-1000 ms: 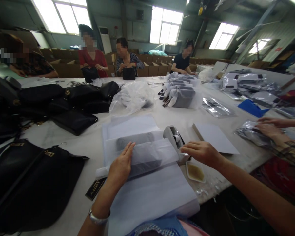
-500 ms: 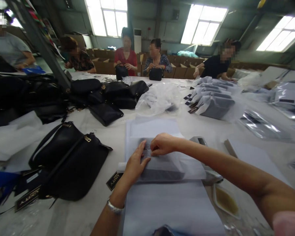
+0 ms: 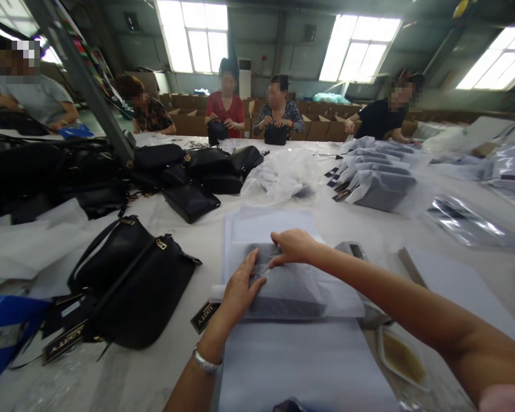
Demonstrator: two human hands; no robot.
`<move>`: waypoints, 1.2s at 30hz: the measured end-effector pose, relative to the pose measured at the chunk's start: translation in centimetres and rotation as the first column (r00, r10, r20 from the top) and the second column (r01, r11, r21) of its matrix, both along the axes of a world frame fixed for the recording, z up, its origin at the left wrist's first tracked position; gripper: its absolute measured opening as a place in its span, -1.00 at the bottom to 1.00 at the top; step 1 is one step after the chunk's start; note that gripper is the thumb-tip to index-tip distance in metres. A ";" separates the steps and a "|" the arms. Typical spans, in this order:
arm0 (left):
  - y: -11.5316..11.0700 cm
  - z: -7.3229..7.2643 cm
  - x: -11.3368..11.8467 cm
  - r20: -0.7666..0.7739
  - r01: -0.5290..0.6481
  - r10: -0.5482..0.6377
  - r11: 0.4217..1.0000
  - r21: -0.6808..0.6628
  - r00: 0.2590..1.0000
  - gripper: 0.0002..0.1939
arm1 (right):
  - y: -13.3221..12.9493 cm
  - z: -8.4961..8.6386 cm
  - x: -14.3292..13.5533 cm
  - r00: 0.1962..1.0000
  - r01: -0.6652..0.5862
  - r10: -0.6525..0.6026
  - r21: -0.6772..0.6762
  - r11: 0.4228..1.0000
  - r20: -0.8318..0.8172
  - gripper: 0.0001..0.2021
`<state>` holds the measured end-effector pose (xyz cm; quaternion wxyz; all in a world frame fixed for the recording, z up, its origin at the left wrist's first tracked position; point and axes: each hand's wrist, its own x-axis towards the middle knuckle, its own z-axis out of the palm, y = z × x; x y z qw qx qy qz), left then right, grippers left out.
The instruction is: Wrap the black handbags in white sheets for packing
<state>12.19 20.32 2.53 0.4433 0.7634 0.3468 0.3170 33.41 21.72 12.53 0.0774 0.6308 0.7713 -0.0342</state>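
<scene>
In the middle of the table a dark bag wrapped in thin white tissue paper (image 3: 289, 292) lies on a stack of white sheets (image 3: 300, 360). My left hand (image 3: 240, 283) rests flat along the left part of the wrapping, fingers stretched out and thumb apart. My right hand (image 3: 296, 247) is on the upper part of the wrapping, its index finger and thumb spread apart against the paper. Beside my left wrist a black hang tag (image 3: 205, 316) pokes out. An unwrapped black handbag (image 3: 141, 292) with a gold zip pull lies to the left.
Black bags (image 3: 191, 203) are heaped at the back left. Several paper-wrapped bags (image 3: 384, 186) stand in a row at the back right, near crumpled clear plastic (image 3: 278, 177). A shallow dish with amber contents (image 3: 401, 355) sits beneath my right forearm. Co-workers sit across the table.
My right hand has gone from curled fingers to a spread index finger and thumb on the paper. My left hand stays on the wrapping. The whole view has shifted slightly.
</scene>
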 end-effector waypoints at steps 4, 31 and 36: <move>0.0 0.2 -0.3 -0.041 -0.006 0.008 0.998 0.056 0.999 -0.36 | -2.7 -0.2 2.8 0.971 0.228 -0.217 0.110 0.967 -0.104 -0.69; 6.3 4.1 0.8 -0.141 -0.321 0.338 0.938 0.131 0.931 -0.36 | -3.7 0.3 9.2 0.871 0.149 0.078 0.412 0.899 -0.485 -0.33; 8.1 3.4 3.4 -0.245 -0.303 0.340 0.936 0.176 0.908 -0.31 | -0.5 -1.8 13.3 0.703 0.277 -0.015 0.255 0.926 -0.711 -0.20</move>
